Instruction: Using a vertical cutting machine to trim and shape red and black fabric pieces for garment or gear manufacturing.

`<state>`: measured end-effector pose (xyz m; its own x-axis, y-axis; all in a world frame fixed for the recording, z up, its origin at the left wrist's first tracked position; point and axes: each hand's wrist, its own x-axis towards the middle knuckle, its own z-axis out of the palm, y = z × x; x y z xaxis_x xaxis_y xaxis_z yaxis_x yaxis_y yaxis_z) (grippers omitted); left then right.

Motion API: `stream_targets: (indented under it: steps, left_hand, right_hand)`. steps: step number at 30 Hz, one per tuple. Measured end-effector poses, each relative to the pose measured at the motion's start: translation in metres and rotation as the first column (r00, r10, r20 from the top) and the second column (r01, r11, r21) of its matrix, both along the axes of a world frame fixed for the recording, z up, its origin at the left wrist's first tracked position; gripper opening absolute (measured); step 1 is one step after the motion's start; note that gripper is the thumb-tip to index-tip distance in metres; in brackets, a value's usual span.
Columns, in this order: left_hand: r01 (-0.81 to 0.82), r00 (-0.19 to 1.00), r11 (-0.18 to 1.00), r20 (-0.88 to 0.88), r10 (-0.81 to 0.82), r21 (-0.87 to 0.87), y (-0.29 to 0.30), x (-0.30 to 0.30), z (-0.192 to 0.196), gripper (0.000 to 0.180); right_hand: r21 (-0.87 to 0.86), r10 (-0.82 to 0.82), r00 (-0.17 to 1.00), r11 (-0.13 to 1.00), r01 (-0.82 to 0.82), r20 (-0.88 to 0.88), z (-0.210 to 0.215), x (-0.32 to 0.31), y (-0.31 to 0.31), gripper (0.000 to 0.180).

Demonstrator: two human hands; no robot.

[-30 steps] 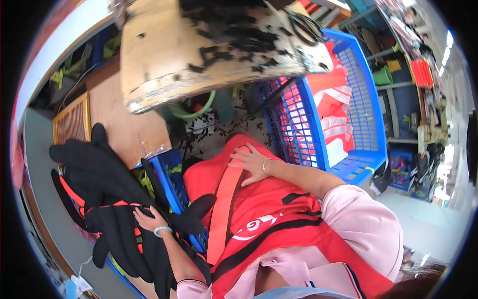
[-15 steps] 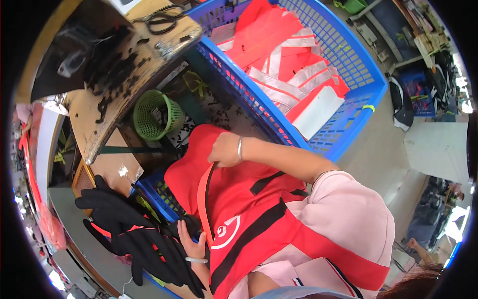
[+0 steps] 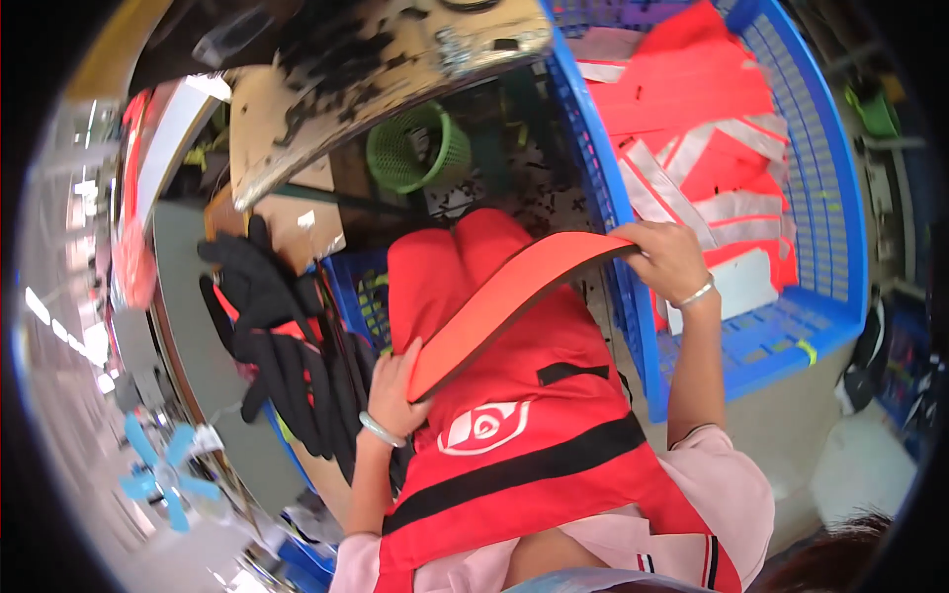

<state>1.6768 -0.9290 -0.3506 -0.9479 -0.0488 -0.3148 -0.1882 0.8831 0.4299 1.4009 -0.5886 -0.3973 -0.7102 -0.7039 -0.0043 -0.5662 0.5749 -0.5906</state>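
1. My left hand [image 3: 395, 381] is closed on the lower end of a long, flat orange fabric strap [image 3: 509, 296]; half a second ago that hand was lower, down by the heap of black gloves [image 3: 287, 366].
2. My right hand [image 3: 672, 259] pinches the strap's upper end over the rim of the big blue plastic crate [image 3: 791, 326]. Earlier it rested on the cloth in my lap.
3. The strap now runs taut and slanted between my hands, which are far apart, above the red vest with black bands [image 3: 514, 435] lying across my lap.
4. The crate holds folded orange vests with silver reflective stripes [image 3: 692, 148].
5. A green mesh basket [image 3: 410, 148] sits under the worn wooden surface [image 3: 376, 69]; it looks empty, though shadow hides its bottom.
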Motion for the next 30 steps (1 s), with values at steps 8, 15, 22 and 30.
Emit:
stream_targets:
  steps: [8,15,22,30]
  left_hand:
    - [0.044,0.856,0.995,-0.516,0.011,0.094,-0.001,-0.066,0.056,0.046]
    - [0.080,0.835,0.930,-0.534,0.134,0.359,-0.007,-0.070,0.046,0.021]
    - [0.144,0.856,0.778,-0.472,0.213,0.612,-0.059,-0.091,0.075,0.020]
    - [0.116,0.675,0.721,-0.587,0.448,0.684,-0.088,-0.133,0.107,0.021]
  right_hand:
    - [0.067,-0.132,0.978,0.990,0.122,0.162,0.029,0.013,-0.008,0.030]
    - [-0.453,0.058,0.951,0.869,-0.198,-0.304,0.093,0.095,-0.160,0.036]
    - [-0.432,0.134,0.970,0.876,-0.212,-0.205,0.154,0.063,-0.212,0.017]
    - [-0.289,0.233,0.936,0.906,-0.308,-0.265,0.197,0.028,-0.257,0.023]
